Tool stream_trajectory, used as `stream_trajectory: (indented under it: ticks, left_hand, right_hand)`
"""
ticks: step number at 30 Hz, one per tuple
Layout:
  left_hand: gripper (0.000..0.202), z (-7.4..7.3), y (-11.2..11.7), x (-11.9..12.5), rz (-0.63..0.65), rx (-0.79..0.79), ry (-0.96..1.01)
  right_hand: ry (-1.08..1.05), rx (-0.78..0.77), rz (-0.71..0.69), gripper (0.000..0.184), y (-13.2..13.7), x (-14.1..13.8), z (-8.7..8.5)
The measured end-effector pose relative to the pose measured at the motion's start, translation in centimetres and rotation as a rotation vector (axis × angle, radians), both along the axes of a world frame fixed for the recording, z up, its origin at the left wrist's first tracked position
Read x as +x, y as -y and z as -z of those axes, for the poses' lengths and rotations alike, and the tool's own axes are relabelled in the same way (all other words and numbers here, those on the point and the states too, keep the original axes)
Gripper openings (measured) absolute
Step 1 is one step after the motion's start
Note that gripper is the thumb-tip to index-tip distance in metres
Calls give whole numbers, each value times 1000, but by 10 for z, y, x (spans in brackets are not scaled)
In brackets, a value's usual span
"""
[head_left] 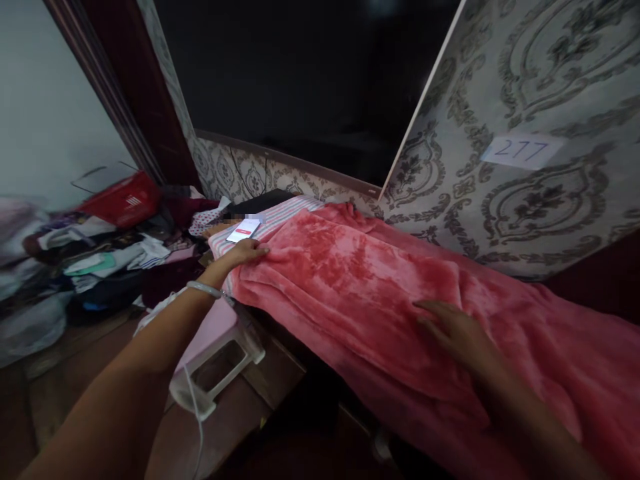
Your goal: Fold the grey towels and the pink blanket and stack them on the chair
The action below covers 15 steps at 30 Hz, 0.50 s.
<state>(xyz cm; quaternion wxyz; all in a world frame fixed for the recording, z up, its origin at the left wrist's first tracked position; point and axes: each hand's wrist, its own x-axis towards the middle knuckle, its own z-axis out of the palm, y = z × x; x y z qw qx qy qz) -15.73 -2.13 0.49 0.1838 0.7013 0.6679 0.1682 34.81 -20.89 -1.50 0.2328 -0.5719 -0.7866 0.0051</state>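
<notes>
Head view: can't tell if left hand (244, 253) is pinching the pink blanket (345, 287), right hand (453, 328) looks open, so I'd smooth folds flat-palmed.

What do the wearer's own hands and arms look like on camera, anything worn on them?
The left hand is ungloved, with a smooth, pale, rounded bangle at the wrist. The right hand is ungloved too, with no bangle visible. No sleeves show on either forearm.

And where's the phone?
In the head view, the phone is left of centre, lying on the striped cloth, just beyond the left hand and near the red blanket.
</notes>
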Motion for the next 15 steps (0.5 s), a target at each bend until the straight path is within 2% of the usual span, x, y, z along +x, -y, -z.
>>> stream_trajectory:
  ticks: [3,7,11,15]
  left_hand:
    - [20,7,-1,7,19,41,-38]
    - [28,14,-3,6,15,-23,-11]
    - [48,13,-17,7,-37,-73,43]
    - [46,11,-43,16,-119,-38,71]
  right_hand:
    - [36,-13,-13,37,-43,10,10]
    - [163,-109,66,34,-91,24,20]
    - [267,-149,240,44,-120,28,21]
    - [291,-164,368,50,-138,27,19]
